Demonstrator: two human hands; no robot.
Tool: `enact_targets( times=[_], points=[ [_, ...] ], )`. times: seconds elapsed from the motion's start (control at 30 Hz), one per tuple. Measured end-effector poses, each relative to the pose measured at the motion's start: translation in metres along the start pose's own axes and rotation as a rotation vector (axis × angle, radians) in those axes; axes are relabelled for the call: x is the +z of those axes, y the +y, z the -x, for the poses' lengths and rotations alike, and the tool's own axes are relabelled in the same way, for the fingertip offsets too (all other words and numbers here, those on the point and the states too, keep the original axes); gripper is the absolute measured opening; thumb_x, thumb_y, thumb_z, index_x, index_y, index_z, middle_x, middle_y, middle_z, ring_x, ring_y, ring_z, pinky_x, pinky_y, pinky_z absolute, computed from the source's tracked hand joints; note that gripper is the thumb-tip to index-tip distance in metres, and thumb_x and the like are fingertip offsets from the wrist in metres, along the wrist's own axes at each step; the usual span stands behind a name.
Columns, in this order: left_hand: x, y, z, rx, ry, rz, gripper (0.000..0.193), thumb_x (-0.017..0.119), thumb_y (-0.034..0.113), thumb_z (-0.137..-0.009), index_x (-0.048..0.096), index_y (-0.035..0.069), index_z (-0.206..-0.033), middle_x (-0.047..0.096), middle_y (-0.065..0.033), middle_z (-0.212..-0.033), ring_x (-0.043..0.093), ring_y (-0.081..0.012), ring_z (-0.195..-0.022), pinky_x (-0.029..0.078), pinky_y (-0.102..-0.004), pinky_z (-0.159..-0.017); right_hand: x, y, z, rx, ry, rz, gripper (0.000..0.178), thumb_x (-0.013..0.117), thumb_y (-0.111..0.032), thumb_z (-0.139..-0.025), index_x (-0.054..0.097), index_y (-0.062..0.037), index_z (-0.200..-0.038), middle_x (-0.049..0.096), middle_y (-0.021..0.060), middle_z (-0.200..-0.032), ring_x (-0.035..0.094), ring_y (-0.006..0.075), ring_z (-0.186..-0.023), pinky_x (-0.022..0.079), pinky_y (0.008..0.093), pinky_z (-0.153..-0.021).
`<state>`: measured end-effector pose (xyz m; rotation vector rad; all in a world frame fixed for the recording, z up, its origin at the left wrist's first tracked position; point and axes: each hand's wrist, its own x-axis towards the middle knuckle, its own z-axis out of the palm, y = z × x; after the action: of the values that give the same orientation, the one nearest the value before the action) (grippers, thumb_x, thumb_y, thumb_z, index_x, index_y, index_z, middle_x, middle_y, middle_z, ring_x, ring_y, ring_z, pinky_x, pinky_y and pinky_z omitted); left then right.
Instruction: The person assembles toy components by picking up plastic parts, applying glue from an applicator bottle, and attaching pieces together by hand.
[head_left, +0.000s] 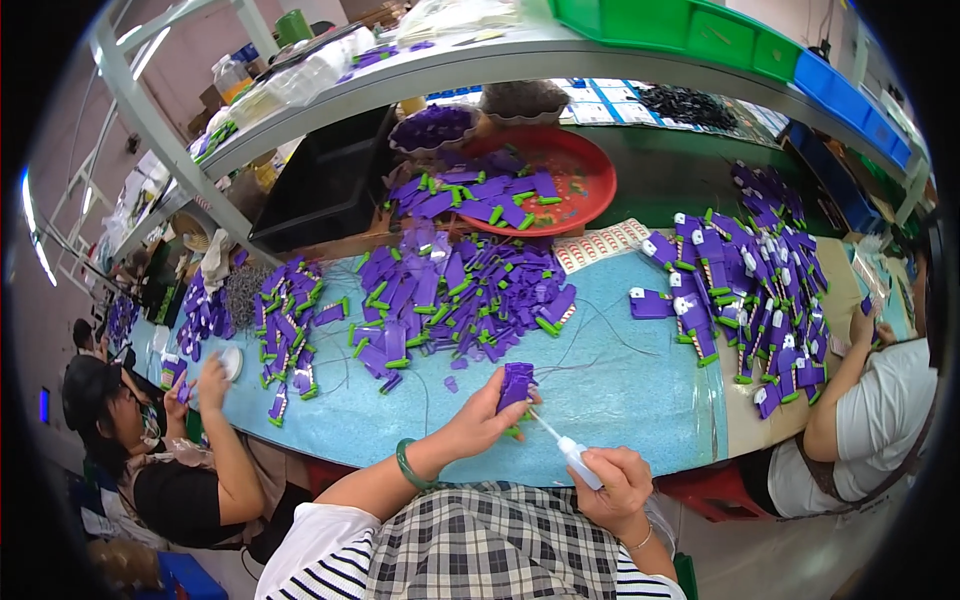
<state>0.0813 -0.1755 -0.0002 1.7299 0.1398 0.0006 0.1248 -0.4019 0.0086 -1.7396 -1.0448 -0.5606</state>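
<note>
My left hand [478,418], a green bangle at its wrist, is closed on a purple plastic part [516,388] above the blue table mat. A bit of green shows under its fingers. My right hand [617,484] grips the pale handle of a screwdriver [578,461]. Its thin shaft slants up to the left, the tip at the lower edge of the purple part; whether it touches cannot be made out. Just beyond my hands lies a large heap of purple parts with green ends [440,290].
Right of centre lies a pile of purple-and-green pieces with white tabs [760,300]. A red round tray [590,185], a black bin [320,185] and a sticker sheet [600,245] stand behind. A shelf [440,78] crosses overhead. Co-workers sit left [170,470] and right [860,420].
</note>
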Motion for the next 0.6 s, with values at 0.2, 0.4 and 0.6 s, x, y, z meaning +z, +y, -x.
enact_targets(
  times=[0.2, 0.4, 0.6],
  points=[
    [-0.009, -0.004, 0.012, -0.146, -0.239, 0.651, 0.048, 0.054, 0.019, -0.096, 0.03, 0.007, -0.135, 0.052, -0.0136, -0.125, 0.055, -0.0259, -0.115, 0.056, -0.0393, -0.084, 0.017, -0.011, -0.016, 0.031, -0.022, 0.043, 0.038, 0.079, 0.001, -0.064, 0.064, -0.0067, -0.098, 0.061, 0.0089, -0.088, 0.06, 0.0217, -0.069, 0.049, 0.03, -0.057],
    [-0.021, -0.009, 0.023, -0.137, -0.26, 0.881, 0.047, 0.053, 0.019, -0.096, 0.033, 0.005, -0.135, 0.049, -0.0146, -0.13, 0.051, -0.0282, -0.122, 0.049, -0.0449, -0.096, 0.034, -0.017, -0.029, 0.026, -0.104, 0.086, 0.04, 0.079, 0.001, -0.066, 0.063, -0.0068, -0.101, 0.06, 0.0095, -0.088, 0.061, 0.0232, -0.072, 0.05, 0.0305, -0.06],
    [-0.032, -0.014, 0.028, -0.127, -0.259, 0.887, 0.047, 0.051, 0.019, -0.097, 0.032, 0.005, -0.138, 0.048, -0.0141, -0.133, 0.05, -0.0273, -0.123, 0.048, -0.0429, -0.098, 0.044, -0.02, -0.036, 0.026, -0.147, 0.099, 0.04, 0.079, 0.002, -0.066, 0.063, -0.0063, -0.102, 0.06, 0.0101, -0.088, 0.061, 0.0232, -0.073, 0.05, 0.0303, -0.06]
  ],
)
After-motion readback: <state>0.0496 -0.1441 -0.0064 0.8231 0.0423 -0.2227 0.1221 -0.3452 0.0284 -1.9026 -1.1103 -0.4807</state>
